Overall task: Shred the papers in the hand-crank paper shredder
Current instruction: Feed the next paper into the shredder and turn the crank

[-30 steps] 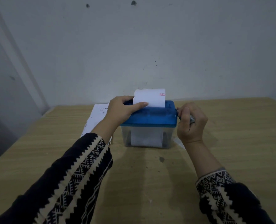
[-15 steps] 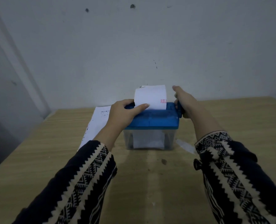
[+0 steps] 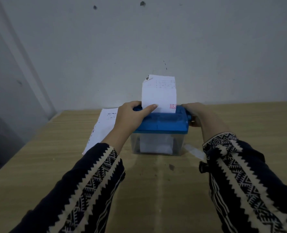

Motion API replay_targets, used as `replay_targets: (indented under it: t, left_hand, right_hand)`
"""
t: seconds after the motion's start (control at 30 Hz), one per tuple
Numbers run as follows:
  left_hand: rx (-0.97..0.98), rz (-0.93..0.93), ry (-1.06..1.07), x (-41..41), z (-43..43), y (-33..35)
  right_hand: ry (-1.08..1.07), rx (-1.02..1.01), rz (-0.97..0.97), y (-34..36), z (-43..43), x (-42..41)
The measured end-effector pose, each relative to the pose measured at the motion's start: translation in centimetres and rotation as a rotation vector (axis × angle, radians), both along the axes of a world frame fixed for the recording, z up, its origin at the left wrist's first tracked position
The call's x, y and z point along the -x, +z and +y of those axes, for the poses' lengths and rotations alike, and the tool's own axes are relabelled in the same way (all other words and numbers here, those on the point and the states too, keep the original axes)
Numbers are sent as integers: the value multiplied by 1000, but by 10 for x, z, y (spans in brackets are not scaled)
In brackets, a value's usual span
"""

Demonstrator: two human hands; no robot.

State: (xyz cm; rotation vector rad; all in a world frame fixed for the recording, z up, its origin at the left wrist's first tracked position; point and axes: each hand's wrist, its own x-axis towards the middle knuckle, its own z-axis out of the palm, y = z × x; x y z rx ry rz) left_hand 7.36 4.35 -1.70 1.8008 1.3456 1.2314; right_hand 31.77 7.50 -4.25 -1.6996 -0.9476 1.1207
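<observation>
Paper (image 3: 158,96) stands upright in the slot of the shredder (image 3: 178,146) on the table (image 3: 156,190), left hand (image 3: 131,116) clamping the lid (image 3: 166,122), right hand (image 3: 198,115) curled round the side crank (image 3: 192,121); a jerky turn may skew and jam it

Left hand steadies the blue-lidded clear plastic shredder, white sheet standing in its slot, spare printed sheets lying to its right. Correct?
Not quite: the head view shows the spare printed sheets lying left of the blue-lidded clear plastic shredder.
</observation>
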Motion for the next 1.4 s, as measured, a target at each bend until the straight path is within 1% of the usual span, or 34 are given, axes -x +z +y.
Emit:
replay_targets:
  t: [0.07,0.1,0.17,0.2,0.23,0.27,0.33,0.37,0.4,0.47,0.53,0.6,0.7,0.8,0.97,1.0,1.07,1.17,1.2,1.27,1.3,1.33,1.4]
  left_hand:
    - [-1,8,11,0,-1,-1]
    - [-3,12,13,0,-1,-1]
    - [-12,9,12,1,-1,0]
    - [-14,6,14,2,-1,0]
    - [-18,4,18,2,-1,0]
    - [-22,5,21,2,0,0]
    - [-21,8,18,2,0,-1]
    - [-21,4,17,2,0,-1]
    - [-19,0,16,1,0,-1]
    - [-13,4,19,1,-1,-1]
    - [-10,13,22,1,-1,0]
    - [-8,21,24,0,-1,0]
    - [-15,32,28,0,-1,-1]
    - [-25,37,32,0,-1,-1]
    - [-35,47,28,1,-4,0]
    - [-37,49,30,1,-4,1]
    - [-37,54,33,0,-5,1]
    - [-35,50,31,0,-5,2]
    - [-35,49,28,1,-5,2]
    - [-36,46,24,1,-5,1]
    - [-38,43,23,1,-5,1]
    - [-40,39,25,1,-4,0]
    - [-34,33,30,0,-4,-1]
  right_hand:
    - [-23,22,36,-23,-7,-9]
    - [-30,59,53,-29,-17,-6]
    - [-8,181,28,-27,-33,9]
    - [-27,202,5,-25,-39,17]
    - [-82,163,-3,-23,-41,24]
    - [-155,76,-28,-22,-42,30]
    - [-298,-214,-61,-27,-53,40]
    - [-336,-364,-48,-30,-62,46]
    - [-348,-463,-49,-32,-71,52]
    - [-318,-588,-98,-34,-83,60]
    - [-300,-629,-150,-34,-86,59]
    - [-266,-605,-181,-30,-84,52]
    - [-156,-514,-225,-21,-85,42]
    - [-73,-362,-271,-9,-89,34]
    - [118,-62,-258,21,-91,23]
    - [127,-20,-224,27,-90,22]
    - [119,42,-75,34,-87,20]
    - [154,133,-10,45,-83,15]
    - [162,137,26,48,-82,14]
    - [170,111,170,50,-80,15]
    - [167,89,204,49,-80,15]
    - [156,51,188,46,-80,16]
    - [120,-56,94,39,-79,19]
